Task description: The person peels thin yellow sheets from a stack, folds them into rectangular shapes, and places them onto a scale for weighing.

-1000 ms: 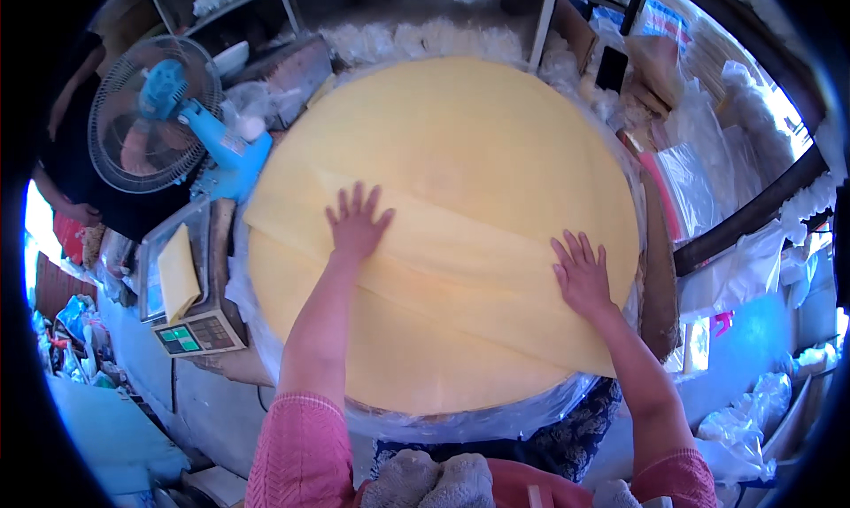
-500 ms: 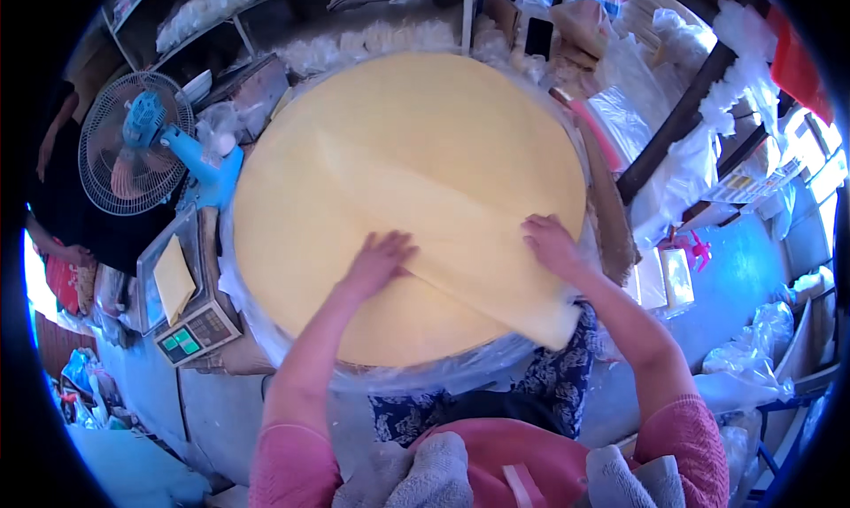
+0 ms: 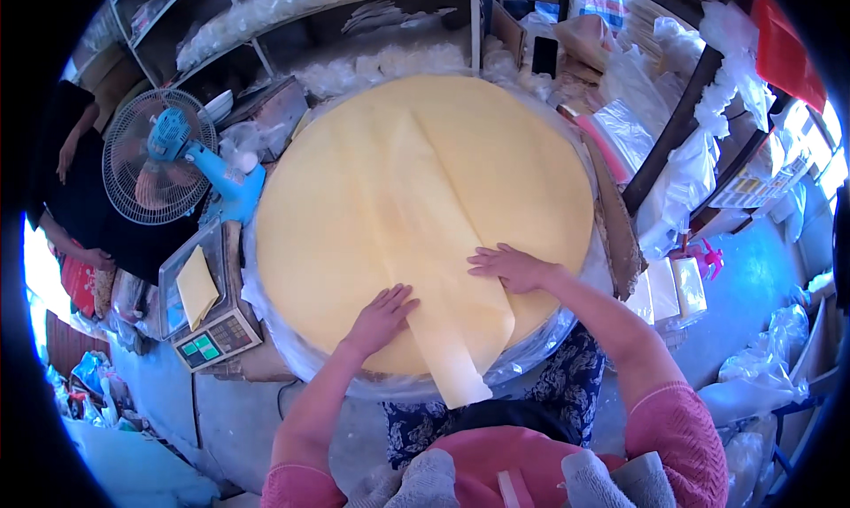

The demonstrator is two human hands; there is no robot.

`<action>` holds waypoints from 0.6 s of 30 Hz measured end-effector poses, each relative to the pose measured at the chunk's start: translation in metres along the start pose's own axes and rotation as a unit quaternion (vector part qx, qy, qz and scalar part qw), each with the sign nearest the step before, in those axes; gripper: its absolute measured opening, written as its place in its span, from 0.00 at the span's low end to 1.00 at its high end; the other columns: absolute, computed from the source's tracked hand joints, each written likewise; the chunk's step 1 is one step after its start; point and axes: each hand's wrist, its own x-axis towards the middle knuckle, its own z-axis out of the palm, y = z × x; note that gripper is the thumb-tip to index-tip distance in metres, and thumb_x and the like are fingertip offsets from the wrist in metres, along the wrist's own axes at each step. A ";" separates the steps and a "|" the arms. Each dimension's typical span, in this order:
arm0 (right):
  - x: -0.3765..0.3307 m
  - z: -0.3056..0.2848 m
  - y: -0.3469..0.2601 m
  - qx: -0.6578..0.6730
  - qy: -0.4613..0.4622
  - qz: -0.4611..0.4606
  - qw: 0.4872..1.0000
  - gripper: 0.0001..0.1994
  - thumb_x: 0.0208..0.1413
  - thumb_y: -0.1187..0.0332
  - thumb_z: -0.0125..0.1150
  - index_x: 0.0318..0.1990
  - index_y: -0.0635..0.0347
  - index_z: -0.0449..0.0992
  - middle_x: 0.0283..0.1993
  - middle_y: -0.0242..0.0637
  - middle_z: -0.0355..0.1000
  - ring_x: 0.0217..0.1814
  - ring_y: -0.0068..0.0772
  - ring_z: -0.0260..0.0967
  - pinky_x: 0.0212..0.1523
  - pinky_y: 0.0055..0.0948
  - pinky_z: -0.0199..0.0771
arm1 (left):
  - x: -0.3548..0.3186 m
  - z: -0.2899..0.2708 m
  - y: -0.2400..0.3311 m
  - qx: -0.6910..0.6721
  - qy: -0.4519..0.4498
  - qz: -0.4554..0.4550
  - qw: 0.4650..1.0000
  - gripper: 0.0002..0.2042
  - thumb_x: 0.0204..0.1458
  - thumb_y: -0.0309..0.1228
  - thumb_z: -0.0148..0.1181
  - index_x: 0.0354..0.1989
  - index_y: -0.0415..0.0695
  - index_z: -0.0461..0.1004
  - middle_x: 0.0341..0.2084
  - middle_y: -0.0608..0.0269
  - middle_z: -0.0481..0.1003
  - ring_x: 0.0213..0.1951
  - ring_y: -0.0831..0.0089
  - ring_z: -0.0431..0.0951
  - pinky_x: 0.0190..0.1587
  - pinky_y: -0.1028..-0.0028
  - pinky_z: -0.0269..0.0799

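Head view: our sheet (image 3: 443, 282) has gone from diagonal fold to narrow strip, so folding seems further along. Our left hand (image 3: 379, 319) and right hand (image 3: 513, 270) lie flat, fingers loosely spread, empty.

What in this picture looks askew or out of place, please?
The narrow near end of the folded yellow sheet sticks out past the edge of the large round yellow surface, toward the person's lap. It looks odd because it breaks the round outline.
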 end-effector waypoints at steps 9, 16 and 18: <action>-0.027 0.046 -0.010 0.459 0.221 0.301 0.807 0.12 0.54 0.70 0.63 0.45 0.62 0.78 0.33 0.34 0.77 0.34 0.23 0.72 0.38 0.25 0.73 | 0.026 0.023 0.022 -0.401 0.179 -0.361 0.823 0.09 0.52 0.28 0.62 0.40 0.39 0.75 0.21 0.62 0.77 0.22 0.77 0.74 0.29 0.75 0.69; -0.025 0.044 -0.033 0.292 0.285 0.435 0.803 0.25 0.47 0.56 0.71 0.47 0.65 0.76 0.35 0.42 0.78 0.35 0.35 0.77 0.34 0.31 0.75 | 0.032 0.044 0.028 -0.416 0.202 -0.389 0.797 0.12 0.51 0.30 0.64 0.41 0.36 0.74 0.21 0.64 0.77 0.21 0.77 0.75 0.26 0.75 0.71; -0.023 0.055 -0.031 0.235 0.293 0.455 0.807 0.27 0.46 0.52 0.71 0.47 0.66 0.75 0.37 0.46 0.78 0.37 0.39 0.77 0.38 0.34 0.76 | 0.029 0.034 0.042 -0.462 0.151 -0.423 0.765 0.12 0.52 0.28 0.63 0.42 0.36 0.74 0.22 0.63 0.77 0.19 0.77 0.75 0.23 0.76 0.71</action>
